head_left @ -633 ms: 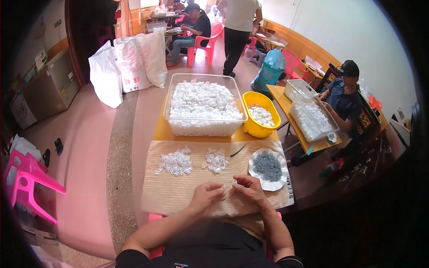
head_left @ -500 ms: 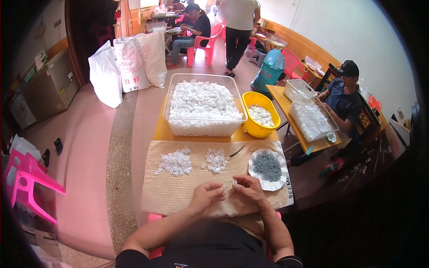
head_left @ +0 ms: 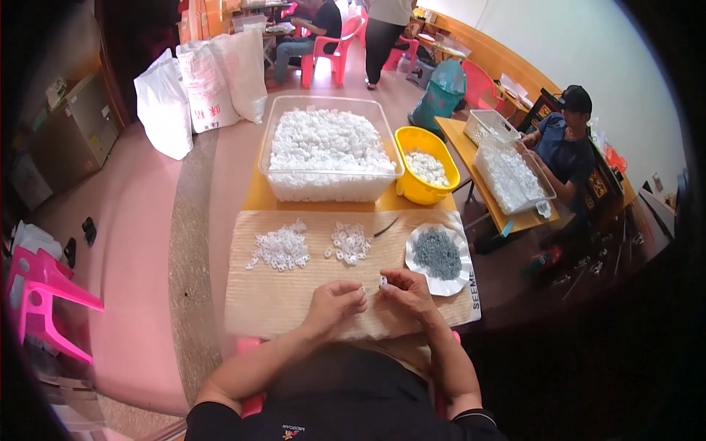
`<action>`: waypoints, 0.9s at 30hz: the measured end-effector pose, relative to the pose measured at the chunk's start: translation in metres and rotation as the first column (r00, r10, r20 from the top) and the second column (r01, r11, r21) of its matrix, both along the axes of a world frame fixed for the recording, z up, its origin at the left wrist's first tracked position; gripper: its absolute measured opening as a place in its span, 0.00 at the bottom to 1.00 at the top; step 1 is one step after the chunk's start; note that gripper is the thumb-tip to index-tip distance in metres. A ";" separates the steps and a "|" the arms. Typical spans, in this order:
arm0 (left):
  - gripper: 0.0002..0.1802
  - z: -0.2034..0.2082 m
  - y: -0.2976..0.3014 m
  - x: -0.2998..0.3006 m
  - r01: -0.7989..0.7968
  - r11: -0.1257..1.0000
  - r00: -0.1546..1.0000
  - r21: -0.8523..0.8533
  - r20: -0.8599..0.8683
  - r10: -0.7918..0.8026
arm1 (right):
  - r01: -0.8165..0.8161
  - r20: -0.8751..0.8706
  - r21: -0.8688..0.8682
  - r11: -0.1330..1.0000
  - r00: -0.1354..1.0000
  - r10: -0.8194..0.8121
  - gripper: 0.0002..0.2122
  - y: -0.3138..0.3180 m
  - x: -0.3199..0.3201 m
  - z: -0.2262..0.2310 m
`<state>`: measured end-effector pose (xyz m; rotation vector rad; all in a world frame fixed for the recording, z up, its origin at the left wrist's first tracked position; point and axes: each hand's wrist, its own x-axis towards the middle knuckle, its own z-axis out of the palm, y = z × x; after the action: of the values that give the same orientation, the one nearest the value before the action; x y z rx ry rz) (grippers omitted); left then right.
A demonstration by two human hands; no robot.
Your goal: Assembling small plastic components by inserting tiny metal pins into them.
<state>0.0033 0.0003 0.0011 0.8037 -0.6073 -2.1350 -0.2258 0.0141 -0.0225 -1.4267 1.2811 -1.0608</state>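
Observation:
Over the ribbed beige cloth [head_left: 272, 309] my two hands face each other, a small gap between their fingertips. My right hand [head_left: 410, 294] pinches a small white plastic piece [head_left: 382, 281] with dark holes. The fingers of my left hand [head_left: 337, 303] are pinched too; a tiny pale bit shows at the tips, too small to name. Beyond them lie a larger pile of white plastic pieces [head_left: 282, 248] and a smaller pile [head_left: 349, 243]. Beside my right hand stands a white scalloped plate [head_left: 459, 283] heaped with small grey-blue parts [head_left: 437, 252].
Behind the cloth stand a clear bin [head_left: 331, 184] full of white pieces and a yellow basin [head_left: 421, 192]. A short black strip [head_left: 386, 226] lies near the small pile. At right, a person [head_left: 570, 147] sits at another table [head_left: 471, 162]. White sacks [head_left: 202, 92] and pink stools [head_left: 59, 294] stand left.
The whole view has tilted slightly, so the table and hands sit higher in the picture. Both hands keep their pinch close together. A person in the background has shifted.

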 end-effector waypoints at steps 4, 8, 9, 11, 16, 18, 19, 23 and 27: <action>0.10 -0.002 -0.004 0.000 0.020 1.000 1.000 -0.010 0.023 -0.020 | 0.033 -0.125 0.049 0.998 0.992 -0.027 0.15 -0.003 0.000 -0.002; 0.09 -0.002 -0.007 0.000 0.010 1.000 1.000 0.006 0.015 -0.010 | 0.002 0.104 0.148 0.989 0.994 -0.018 0.15 0.001 0.015 0.033; 0.09 -0.002 -0.008 0.000 0.008 1.000 1.000 0.009 0.021 -0.008 | -0.079 -0.050 -0.040 0.996 0.996 0.077 0.15 0.002 0.010 0.025; 0.09 -0.005 -0.009 0.000 0.002 1.000 1.000 0.003 0.020 -0.002 | -0.032 0.224 0.148 0.989 0.975 -0.002 0.15 0.000 0.016 0.034; 0.09 -0.002 -0.008 -0.001 0.005 1.000 0.999 0.012 0.032 -0.005 | -0.040 0.152 0.127 0.991 0.988 0.020 0.15 0.001 0.016 0.029; 0.09 -0.001 -0.007 -0.001 0.006 1.000 0.999 0.018 0.036 -0.007 | -0.049 0.194 0.132 0.990 0.981 0.023 0.15 0.002 0.018 0.028; 0.08 -0.001 -0.007 -0.001 0.008 1.000 0.999 0.009 0.039 -0.008 | -0.057 0.233 0.122 0.991 0.972 0.027 0.15 0.002 0.019 0.028; 0.08 -0.002 -0.006 -0.001 0.010 1.000 1.000 0.008 0.026 -0.010 | -0.064 0.248 0.158 0.985 0.969 0.023 0.15 0.005 0.020 0.032; 0.08 -0.002 -0.006 -0.001 0.022 1.000 0.999 0.010 0.039 -0.023 | -0.043 0.228 0.163 0.986 0.974 0.005 0.14 0.008 0.021 0.028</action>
<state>0.0023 -0.0059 -0.0014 0.8494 -0.6301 -2.1482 -0.2043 0.0224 0.0053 -1.1569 1.1555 -1.0415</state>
